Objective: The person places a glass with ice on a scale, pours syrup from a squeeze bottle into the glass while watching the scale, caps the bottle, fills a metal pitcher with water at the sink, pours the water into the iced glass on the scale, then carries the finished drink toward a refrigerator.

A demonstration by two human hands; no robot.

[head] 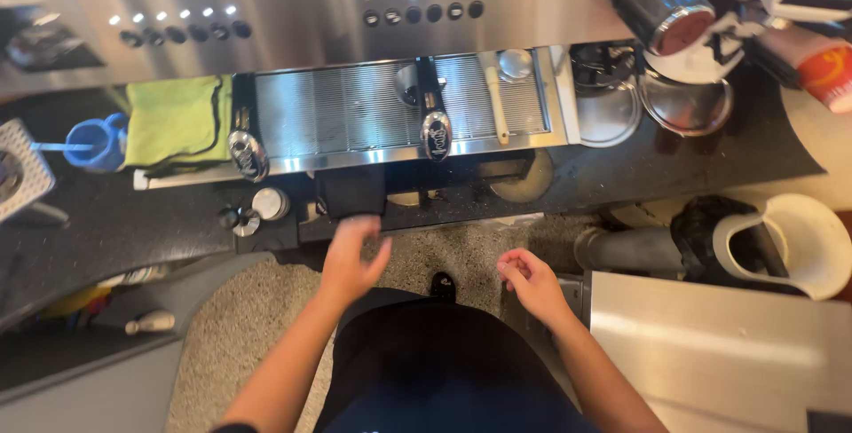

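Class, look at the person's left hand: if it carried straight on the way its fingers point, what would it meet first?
Probably the dark box-like part under the espresso machine's drip tray. The left hand points up at it with fingers spread, empty; depth is hard to judge.

Dark counter (133,229) bears espresso machine (293,7), green cloth (177,121) (folded), blue cup (93,143).

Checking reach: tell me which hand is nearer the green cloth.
Left. The left hand is below and right of the green cloth; the right hand is much farther right.
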